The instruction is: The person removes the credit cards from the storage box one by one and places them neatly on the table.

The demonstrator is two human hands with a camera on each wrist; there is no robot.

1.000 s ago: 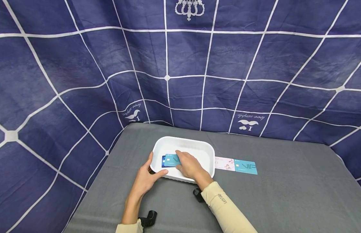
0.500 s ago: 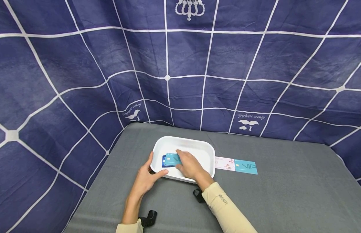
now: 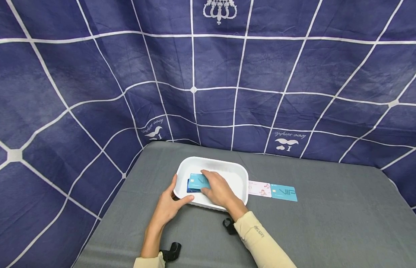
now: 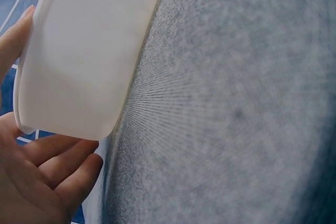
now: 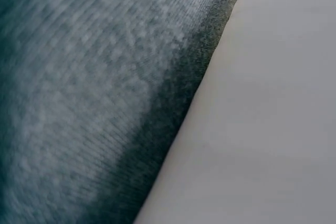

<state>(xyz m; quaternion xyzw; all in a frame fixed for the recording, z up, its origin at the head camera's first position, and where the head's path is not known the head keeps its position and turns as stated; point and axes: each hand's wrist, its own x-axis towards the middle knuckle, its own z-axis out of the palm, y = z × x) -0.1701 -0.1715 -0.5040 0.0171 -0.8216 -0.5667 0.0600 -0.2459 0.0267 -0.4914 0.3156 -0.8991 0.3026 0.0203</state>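
Observation:
A white plastic tub (image 3: 224, 166) stands on the grey cloth. My left hand (image 3: 169, 204) grips its left end, thumb at the near rim and fingers round the side; the left wrist view shows those fingers (image 4: 79, 169) against the tub's end wall. Inside the tub, my right hand (image 3: 220, 189) pinches the right end of a teal card (image 3: 196, 181) between thumb and fingers. A dark blue card (image 3: 189, 186) lies under it, mostly covered. Only the tub's outer wall (image 5: 262, 119) and the cloth show in the right wrist view.
Right of the tub, a pink flowered card (image 3: 260, 188) and a teal VIP card (image 3: 284, 192) lie end to end on the grey cloth (image 3: 328, 223). Behind the table hangs a blue curtain (image 3: 261, 70) with white lines.
The teal card in my right hand has risen a little and shifted toward the tub's far side, baring more of what lies beneath. My left hand keeps its place on the tub.

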